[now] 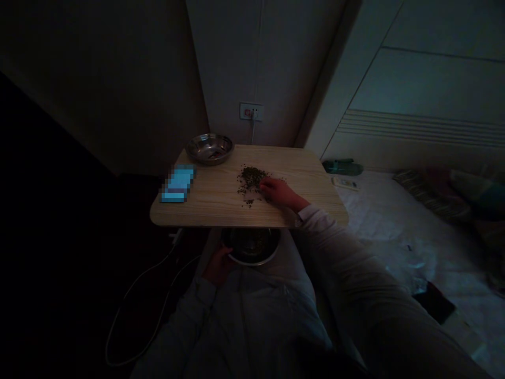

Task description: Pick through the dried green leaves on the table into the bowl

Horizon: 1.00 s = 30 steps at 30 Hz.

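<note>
A loose pile of small dark grains (pixel 252 176) lies on the light wooden table (pixel 213 202); whether they are seeds or beans is too dim to tell. My right hand (pixel 278 192) rests at the pile's right side, its fingers drawn together and pointing down at the grains. Whatever is between the fingertips is hidden. Below the table's front edge, a dark-looking metal bowl (pixel 252 260) sits on my lap, partly covered by the tabletop. My left hand (pixel 219 265) grips its left rim.
At the table's back left stands a shiny metal bowl (pixel 209 150). A lit phone (pixel 178 184) lies at the left edge. To the right, a bed (pixel 379 210) holds a green bottle (pixel 343 167) and a remote (pixel 346 183). A white cable (pixel 114 321) loops at lower left.
</note>
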{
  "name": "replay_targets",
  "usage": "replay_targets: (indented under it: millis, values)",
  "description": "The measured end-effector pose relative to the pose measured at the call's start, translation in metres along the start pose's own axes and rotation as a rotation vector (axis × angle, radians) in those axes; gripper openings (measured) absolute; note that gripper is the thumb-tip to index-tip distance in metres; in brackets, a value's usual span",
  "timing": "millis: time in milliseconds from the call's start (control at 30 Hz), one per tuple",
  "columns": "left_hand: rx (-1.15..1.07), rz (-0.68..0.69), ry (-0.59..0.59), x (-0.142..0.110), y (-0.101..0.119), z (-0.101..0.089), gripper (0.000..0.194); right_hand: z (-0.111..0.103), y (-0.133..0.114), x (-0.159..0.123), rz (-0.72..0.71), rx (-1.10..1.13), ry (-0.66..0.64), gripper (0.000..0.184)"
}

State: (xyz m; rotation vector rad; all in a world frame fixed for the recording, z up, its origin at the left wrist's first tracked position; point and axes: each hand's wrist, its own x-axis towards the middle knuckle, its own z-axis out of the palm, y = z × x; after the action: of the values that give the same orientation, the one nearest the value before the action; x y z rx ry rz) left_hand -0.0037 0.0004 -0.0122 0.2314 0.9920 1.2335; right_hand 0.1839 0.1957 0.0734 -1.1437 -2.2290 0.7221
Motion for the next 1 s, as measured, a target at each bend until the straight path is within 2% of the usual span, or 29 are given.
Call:
replay_targets:
  millis: [200, 367, 633, 833, 1000]
  values:
    - [0.004, -0.018, 0.066, -0.002, 0.002, 0.004, 0.043, -0.003, -0.005, -0.009, -0.038, 0.02, -0.056, 0.021]
    - [0.014, -0.021, 0.095, -0.002, 0.003, 0.005, 0.043, -0.007, -0.012, -0.018, -0.032, 0.1, -0.053, 0.021]
    - [0.001, -0.04, 0.069, -0.002, 0.002, 0.005, 0.041, -0.018, -0.01, -0.044, 0.106, 0.252, 0.139, 0.026]
    - [0.004, -0.068, 0.115, -0.002, 0.002, 0.006, 0.036, -0.007, -0.006, -0.07, 0.258, 0.248, 0.228, 0.023]
    - [0.016, -0.053, 0.095, -0.001, 0.001, 0.004, 0.032, 0.0, -0.006, -0.075, 0.259, 0.261, 0.269, 0.024]
